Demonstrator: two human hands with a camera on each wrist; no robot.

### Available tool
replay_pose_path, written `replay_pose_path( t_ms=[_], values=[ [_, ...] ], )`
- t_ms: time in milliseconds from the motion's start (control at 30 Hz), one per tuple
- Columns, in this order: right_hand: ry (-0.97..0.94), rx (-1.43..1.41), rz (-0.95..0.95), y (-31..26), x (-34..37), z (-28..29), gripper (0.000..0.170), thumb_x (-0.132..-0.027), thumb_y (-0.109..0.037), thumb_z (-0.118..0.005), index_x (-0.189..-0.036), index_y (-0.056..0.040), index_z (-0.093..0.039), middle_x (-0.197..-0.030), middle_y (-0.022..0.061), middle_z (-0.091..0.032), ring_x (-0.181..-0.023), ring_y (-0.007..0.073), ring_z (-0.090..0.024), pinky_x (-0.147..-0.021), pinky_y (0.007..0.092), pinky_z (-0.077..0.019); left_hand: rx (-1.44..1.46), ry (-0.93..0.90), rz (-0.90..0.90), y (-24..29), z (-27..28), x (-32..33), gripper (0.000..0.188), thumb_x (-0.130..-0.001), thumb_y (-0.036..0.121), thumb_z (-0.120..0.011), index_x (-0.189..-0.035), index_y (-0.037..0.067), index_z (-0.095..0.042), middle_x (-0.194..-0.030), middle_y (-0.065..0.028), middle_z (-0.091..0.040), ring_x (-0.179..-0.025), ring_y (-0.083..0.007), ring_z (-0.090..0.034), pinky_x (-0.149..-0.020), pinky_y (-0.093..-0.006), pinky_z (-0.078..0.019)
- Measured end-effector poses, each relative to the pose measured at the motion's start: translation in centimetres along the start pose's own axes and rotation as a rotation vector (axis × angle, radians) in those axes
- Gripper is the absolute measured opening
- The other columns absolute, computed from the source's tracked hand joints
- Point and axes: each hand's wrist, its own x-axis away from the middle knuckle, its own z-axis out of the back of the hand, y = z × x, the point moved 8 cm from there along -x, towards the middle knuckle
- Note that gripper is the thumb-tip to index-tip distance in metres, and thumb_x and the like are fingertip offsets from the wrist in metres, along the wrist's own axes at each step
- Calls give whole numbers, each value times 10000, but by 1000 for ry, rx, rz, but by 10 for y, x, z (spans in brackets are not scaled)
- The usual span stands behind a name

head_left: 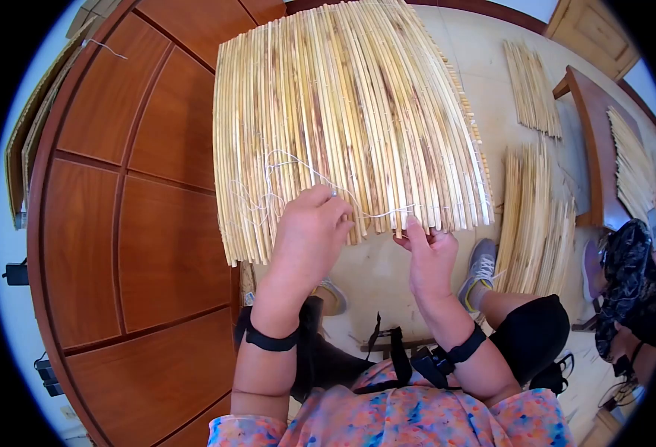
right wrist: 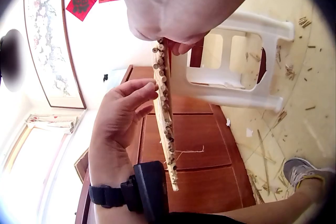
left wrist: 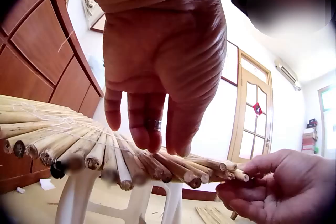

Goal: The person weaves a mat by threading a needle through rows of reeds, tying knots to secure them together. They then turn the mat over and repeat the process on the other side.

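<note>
In the head view, the mat (head_left: 328,112) of sticks lies in front of the person. The right hand (head_left: 431,261) grips its near edge, with the thumb on top. The left hand (head_left: 305,223) is bent above the mat, just beside this place. A white thread (head_left: 378,215) passes by it toward the right hand; I cannot tell whether the left fingers pinch it. Loose loops lie on the mat.

In the left wrist view, the left fingers point down close to the stick ends, and a white stool (left wrist: 76,198) stands under the mat. The ends are somewhat uneven.

In the right wrist view, the mat shows edge-on, and the right grip is partly hidden.

The step seems to be tying the sticks. In my judgement, one should hold the edge firmly, pull the thread evenly, and keep the loops free from tangling.
</note>
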Motion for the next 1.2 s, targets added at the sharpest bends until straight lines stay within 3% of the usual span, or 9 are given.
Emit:
replay_pose_path(
  t_ms=[200, 400, 500, 600, 700, 900, 1100, 1200],
  values=[
    [-25, 32, 21, -3, 1, 0, 177, -899, -108, -624, -988, 43, -649, -874, 49, -652, -733, 84, -611, -675, 249, -546, 20, 192, -104, 7, 0, -2, 187, -742, -42, -664, -921, 5, -636, -885, -121, -564, -769, -303, -594, -661, -362, -493],
    [-20, 25, 22, -2, 1, 0, 207, -895, -112, -629, -1000, 66, -640, -900, 67, -660, -755, 93, -624, -675, 252, -544, -191, 115, -169, 18, -7, -10, 85, -779, -6, -642, -843, -8, -586, -892, -118, -568, -798, -296, -604, -669, -362, -494],
    [-9, -1, 22, -6, 5, -2, 222, -892, -111, -630, -986, 91, -634, -896, 82, -664, -752, 101, -632, -665, 248, -539, -114, 122, 9, 16, -3, -11, 86, -802, 10, -636, -826, 1, -554, -859, -119, -573, -776, -279, -619, -637, -348, -489],
    [-9, 37, 4, -5, 5, 0, 239, -884, -116, -638, -964, 110, -633, -866, 91, -667, -733, 107, -636, -648, 240, -528, 120, 44, 266, -3, -8, -11, 26, -848, 73, -578, -860, 54, -565, -841, -152, -581, -749, -359, -605, -625, -437, -477],
    [5, 67, 0, -1, 5, 1, 251, -874, -125, -650, -943, 116, -638, -832, 93, -668, -711, 108, -636, -633, 234, -519, 41, 122, 34, 6, 0, -13, 44, -832, 74, -612, -850, 55, -576, -851, -135, -583, -739, -339, -613, -605, -423, -477],
    [5, 116, 31, -6, 4, 1, 239, -871, -118, -651, -936, 112, -647, -819, 93, -671, -699, 105, -632, -618, 238, -520, 60, 17, -81, 26, -5, -12, 98, -783, -32, -656, -855, 1, -598, -813, -107, -560, -675, -267, -610, -595, -335, -481],
    [10, 65, 34, -3, 5, -1, 220, -875, -105, -642, -945, 103, -651, -814, 89, -673, -707, 104, -632, -629, 242, -524, -60, -23, -76, 22, -14, -13, 75, -834, 0, -609, -859, 4, -539, -769, -117, -562, -657, -284, -610, -574, -351, -470],
    [16, 68, 48, -2, 6, 0, 218, -877, -108, -640, -932, 103, -651, -796, 85, -672, -701, 98, -631, -623, 236, -515, 44, -14, 180, 13, -6, -13, 68, -871, 16, -572, -868, 10, -504, -703, -125, -575, -627, -281, -609, -571, -348, -470]
  ],
)
